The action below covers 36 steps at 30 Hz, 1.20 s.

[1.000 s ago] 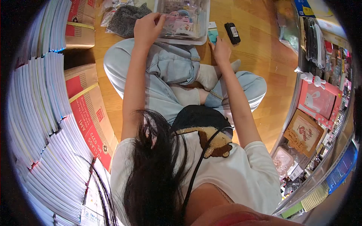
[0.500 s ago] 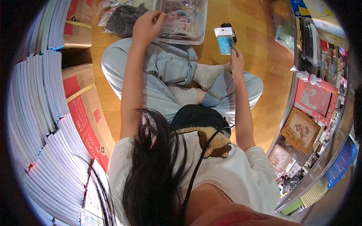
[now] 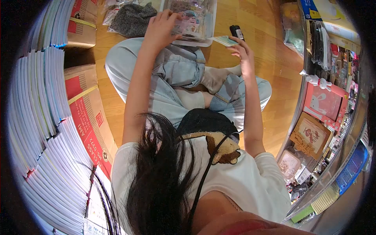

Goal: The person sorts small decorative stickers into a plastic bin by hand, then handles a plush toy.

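My left hand is over the left edge of a white plastic tub, fingers apart and nothing visible in them. Small clear packets with pink and blue items fill the tub. In my right hand, between thumb and fingers, is a flat teal packet with a white header. It is tilted, so its face shows only in part, and its tip is close to the tub's right front corner. Beyond that hand, a small black object lies on the wooden floor.
A grey fuzzy cloth lies left of the tub beside plastic bags. Stacked booklets and red-brown cartons line the left. At right, a shelf holds a pink bunny frame and a brown box. My crossed legs are below the tub.
My left hand has moved right and its fingers have spread. My right hand has raised and tilted the teal packet toward the tub, uncovering more of the black object.
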Available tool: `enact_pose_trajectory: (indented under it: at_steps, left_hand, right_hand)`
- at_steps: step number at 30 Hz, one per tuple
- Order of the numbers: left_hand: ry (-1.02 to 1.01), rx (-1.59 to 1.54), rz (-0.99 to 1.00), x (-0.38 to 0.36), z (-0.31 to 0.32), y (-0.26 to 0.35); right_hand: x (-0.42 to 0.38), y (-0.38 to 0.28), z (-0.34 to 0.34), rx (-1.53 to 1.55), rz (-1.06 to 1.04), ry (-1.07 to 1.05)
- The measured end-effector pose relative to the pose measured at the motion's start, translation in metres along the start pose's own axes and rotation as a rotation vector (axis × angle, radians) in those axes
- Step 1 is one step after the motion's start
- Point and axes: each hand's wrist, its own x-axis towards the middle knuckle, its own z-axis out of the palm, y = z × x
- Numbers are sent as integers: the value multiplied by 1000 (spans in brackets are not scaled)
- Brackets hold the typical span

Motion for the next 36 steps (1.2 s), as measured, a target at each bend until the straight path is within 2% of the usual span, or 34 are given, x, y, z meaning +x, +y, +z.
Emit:
enact_pose_trajectory:
  at_steps: [2, 4, 6, 9, 11, 14, 17, 20, 23, 26, 29, 32, 35, 36]
  left_hand:
    - [-52, 29, -39, -6, -1, -2]
    - [-97, 46, -66, -11, 0, -5]
    - [-135, 52, -78, -14, 1, -8]
    - [-154, 10, -50, -15, 0, -11]
    - [-218, 24, -61, -13, -4, -8]
    - [-224, 38, -66, -16, -6, -8]
    - [-184, 23, -53, -18, -6, -9]
    - [-151, 40, -60, -17, -8, -7]
    - [-157, 23, -64, -18, -4, -11]
    - [-180, -8, -76, -19, -1, -16]
    - [-196, -32, -87, -19, -1, -18]
    - [-218, -59, -110, -18, 0, -21]
    - [-200, -111, -125, -18, 1, -24]
    - [-187, -132, -126, -18, 2, -24]
  right_hand:
    - [1, -8, 5, 30, 11, 0]
    - [4, -13, 7, -193, 46, -28]
    - [7, -12, 9, -296, -4, -47]
    - [17, -9, 17, -252, -148, -51]
    - [25, -15, 27, -194, -166, -44]
    - [37, -36, 41, -401, -250, -200]
    - [54, -40, 60, -838, -517, -199]
    - [62, -51, 82, -1069, -710, -281]
    - [68, -43, 104, -1307, -786, -292]
    - [85, -8, 119, -1475, -748, -449]
    - [75, -22, 136, -1393, -633, -399]
    - [88, -10, 128, -867, -565, -402]
    - [97, -3, 116, -552, -564, -464]
    - [96, -7, 116, -618, -569, -467]
